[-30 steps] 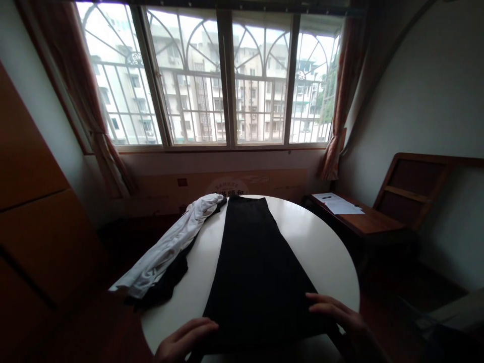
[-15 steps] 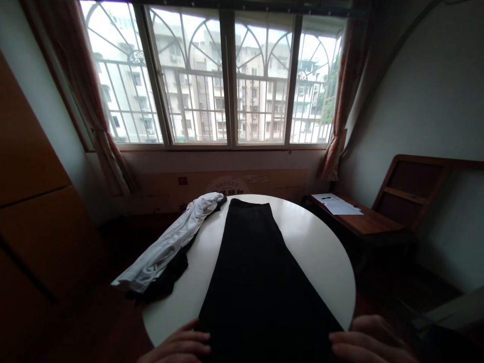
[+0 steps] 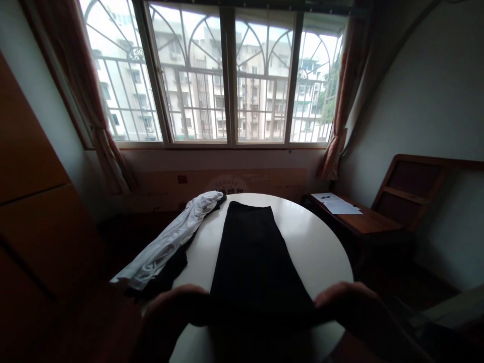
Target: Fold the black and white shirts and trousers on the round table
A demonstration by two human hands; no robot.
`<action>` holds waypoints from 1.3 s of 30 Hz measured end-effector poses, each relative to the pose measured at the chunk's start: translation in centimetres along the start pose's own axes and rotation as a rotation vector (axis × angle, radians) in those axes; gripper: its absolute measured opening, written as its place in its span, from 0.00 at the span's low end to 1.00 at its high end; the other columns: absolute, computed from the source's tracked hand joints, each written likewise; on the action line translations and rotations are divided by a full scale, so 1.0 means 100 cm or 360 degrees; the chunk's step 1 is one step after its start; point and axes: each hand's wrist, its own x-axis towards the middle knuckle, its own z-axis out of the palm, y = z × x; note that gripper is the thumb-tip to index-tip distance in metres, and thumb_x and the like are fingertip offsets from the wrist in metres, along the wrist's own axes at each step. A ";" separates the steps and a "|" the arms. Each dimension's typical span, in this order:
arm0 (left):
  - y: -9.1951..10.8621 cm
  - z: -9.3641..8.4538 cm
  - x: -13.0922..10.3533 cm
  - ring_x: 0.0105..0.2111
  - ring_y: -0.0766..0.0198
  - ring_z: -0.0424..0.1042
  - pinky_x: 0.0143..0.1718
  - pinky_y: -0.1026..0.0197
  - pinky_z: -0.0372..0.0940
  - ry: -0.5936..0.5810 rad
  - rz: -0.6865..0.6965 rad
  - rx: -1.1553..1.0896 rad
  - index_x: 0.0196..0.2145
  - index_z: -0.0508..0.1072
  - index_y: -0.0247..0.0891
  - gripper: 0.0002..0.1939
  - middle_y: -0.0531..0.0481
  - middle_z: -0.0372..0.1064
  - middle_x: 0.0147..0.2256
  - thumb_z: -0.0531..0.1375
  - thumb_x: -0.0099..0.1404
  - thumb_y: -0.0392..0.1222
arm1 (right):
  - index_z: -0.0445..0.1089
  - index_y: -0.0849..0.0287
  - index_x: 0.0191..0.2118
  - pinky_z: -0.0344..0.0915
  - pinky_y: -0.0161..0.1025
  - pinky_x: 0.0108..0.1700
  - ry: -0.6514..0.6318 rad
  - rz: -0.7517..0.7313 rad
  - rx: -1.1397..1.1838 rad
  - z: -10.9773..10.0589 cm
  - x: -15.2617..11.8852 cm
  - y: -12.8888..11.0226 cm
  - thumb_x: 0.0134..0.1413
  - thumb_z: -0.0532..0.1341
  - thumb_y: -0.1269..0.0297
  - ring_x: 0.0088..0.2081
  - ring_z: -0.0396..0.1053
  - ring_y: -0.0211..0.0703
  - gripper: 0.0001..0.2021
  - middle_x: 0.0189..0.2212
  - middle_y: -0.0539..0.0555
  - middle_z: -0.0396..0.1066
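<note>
A long black cloth (image 3: 257,252) lies lengthwise on the round white table (image 3: 321,237), its near end lifted off the surface. At the left corner of that end is my left hand (image 3: 177,307), dark and blurred, closed on the cloth. My right hand (image 3: 348,302) grips the opposite corner, also smeared by motion. The near edge hangs between both hands, with table surface showing below it. The fingertips are mostly hidden in shadow and by the cloth.
White clothing (image 3: 170,242) and dark clothing (image 3: 176,267) lie bunched along the table's left edge, overhanging it. At the right, papers (image 3: 340,205) rest on a wooden bench (image 3: 374,222). A barred window (image 3: 260,91) with curtains is behind, above a cardboard panel (image 3: 159,186).
Both hands have risen and moved forward, carrying the near end of the black cloth up off the table. The cloth's near part now looks shorter. The other clothing has stayed put.
</note>
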 end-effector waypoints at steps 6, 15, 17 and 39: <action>-0.013 0.031 0.125 0.33 0.58 0.76 0.33 0.63 0.71 0.0047 -0.0117 -0.0326 0.39 0.82 0.35 0.23 0.46 0.80 0.33 0.73 0.53 0.56 | 0.79 0.57 0.39 0.72 0.38 0.37 0.0321 0.0108 0.0455 -0.007 0.125 0.029 0.52 0.73 0.54 0.35 0.74 0.43 0.13 0.34 0.53 0.79; -0.096 0.063 0.284 0.26 0.65 0.75 0.28 0.66 0.71 0.0012 -0.0646 -0.0567 0.39 0.77 0.32 0.07 0.48 0.77 0.30 0.65 0.64 0.38 | 0.76 0.59 0.42 0.74 0.37 0.37 0.0418 0.0636 0.0850 0.007 0.274 0.147 0.53 0.71 0.61 0.33 0.76 0.42 0.12 0.34 0.53 0.79; -0.111 0.068 0.306 0.24 0.65 0.75 0.26 0.65 0.71 0.0021 -0.0702 -0.0488 0.38 0.76 0.33 0.07 0.48 0.76 0.28 0.66 0.63 0.38 | 0.75 0.60 0.41 0.75 0.37 0.35 0.0462 0.0791 0.0788 0.014 0.293 0.172 0.56 0.67 0.66 0.31 0.77 0.43 0.07 0.32 0.54 0.79; -0.210 0.084 0.393 0.51 0.41 0.75 0.49 0.52 0.66 -0.0049 -0.0333 0.1479 0.42 0.80 0.36 0.14 0.33 0.79 0.47 0.60 0.67 0.48 | 0.75 0.59 0.52 0.69 0.43 0.53 0.0435 0.0694 -0.0737 0.023 0.364 0.286 0.57 0.63 0.66 0.47 0.76 0.51 0.17 0.45 0.58 0.79</action>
